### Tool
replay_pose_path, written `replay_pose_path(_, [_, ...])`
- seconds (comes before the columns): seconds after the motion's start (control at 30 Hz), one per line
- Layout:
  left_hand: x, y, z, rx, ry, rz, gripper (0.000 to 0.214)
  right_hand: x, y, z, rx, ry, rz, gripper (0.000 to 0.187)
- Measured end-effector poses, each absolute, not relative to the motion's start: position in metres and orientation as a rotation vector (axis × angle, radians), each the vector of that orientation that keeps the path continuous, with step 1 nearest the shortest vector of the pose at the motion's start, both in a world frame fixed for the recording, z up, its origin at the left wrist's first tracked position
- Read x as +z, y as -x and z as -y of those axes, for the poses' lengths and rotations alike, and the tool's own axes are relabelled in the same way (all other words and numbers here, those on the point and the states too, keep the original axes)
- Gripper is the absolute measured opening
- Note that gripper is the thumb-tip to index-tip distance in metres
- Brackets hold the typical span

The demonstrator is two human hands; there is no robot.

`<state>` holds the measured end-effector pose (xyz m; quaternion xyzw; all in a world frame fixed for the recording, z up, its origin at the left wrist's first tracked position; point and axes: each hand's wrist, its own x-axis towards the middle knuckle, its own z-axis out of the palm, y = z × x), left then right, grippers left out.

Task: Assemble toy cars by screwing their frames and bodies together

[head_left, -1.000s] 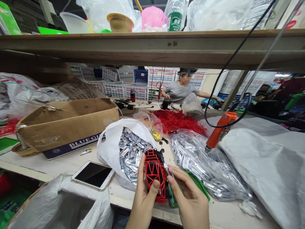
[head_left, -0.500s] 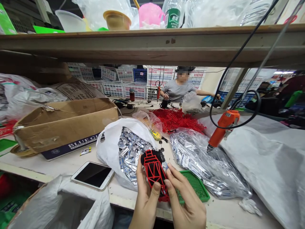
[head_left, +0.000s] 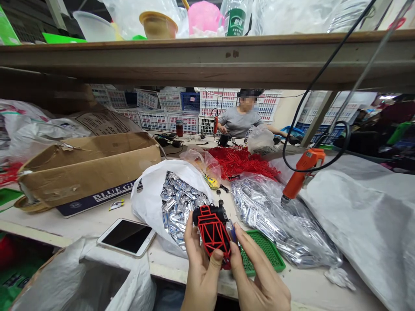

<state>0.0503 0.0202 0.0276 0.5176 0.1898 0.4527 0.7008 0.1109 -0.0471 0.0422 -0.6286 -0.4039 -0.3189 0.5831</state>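
My left hand (head_left: 201, 268) grips a small toy car with a red cage frame on a black body (head_left: 212, 231), thumb on its near end and fingers behind it. My right hand (head_left: 259, 276) presses against the car's right side, its fingertips pinching a small silvery piece (head_left: 231, 229) there. Both hands hover over the bench's front edge, just in front of a white bag of silver parts (head_left: 178, 205) and beside a green mesh tray (head_left: 264, 252).
A phone (head_left: 127, 236) lies left of the hands, with a torn cardboard box (head_left: 87, 168) behind it. An orange electric screwdriver (head_left: 300, 175) hangs on a cable over a clear bag of silver parts (head_left: 279, 220). Red frames (head_left: 240, 162) are piled farther back. A person (head_left: 241, 121) works opposite.
The toy car has been turned and lifted slightly in my hands. My right fingers have shifted up along its right side. The hanging screwdriver has swung a little.
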Motion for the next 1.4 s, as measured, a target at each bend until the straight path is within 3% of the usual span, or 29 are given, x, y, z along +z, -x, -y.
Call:
replay_pose_path(0.5, [0.03,-0.05,-0.019,0.987,-1.048,-0.436,0.107,0.04,-0.114,0.046,-0.72,1.454,1.097,0.043])
replay_pose_path(0.73, [0.031,-0.05,-0.022,0.971,-1.088,-0.481,0.103,0.03,-0.118,0.045,-0.667,1.446,1.217,0.05])
replay_pose_path(0.97, [0.036,-0.05,-0.023,1.041,-0.974,-0.527,0.13,0.026,-0.135,0.05,-0.421,1.467,1.322,0.045])
replay_pose_path(1.1, [0.035,-0.051,-0.02,0.95,-0.838,-0.524,0.128,0.032,-0.136,0.057,-0.355,1.422,1.384,0.043])
replay_pose_path(1.2, [0.032,-0.054,-0.02,0.916,-0.808,-0.544,0.116,0.043,-0.141,0.063,-0.386,1.436,1.386,0.039])
replay_pose_path(1.3, [0.029,-0.057,-0.021,0.891,-0.781,-0.58,0.108,0.058,-0.169,0.068,-0.543,1.431,1.14,0.028])
replay_pose_path(1.4, [0.029,-0.059,-0.023,0.85,-0.701,-0.568,0.111,0.073,-0.227,0.071,-0.664,1.26,0.426,0.014])
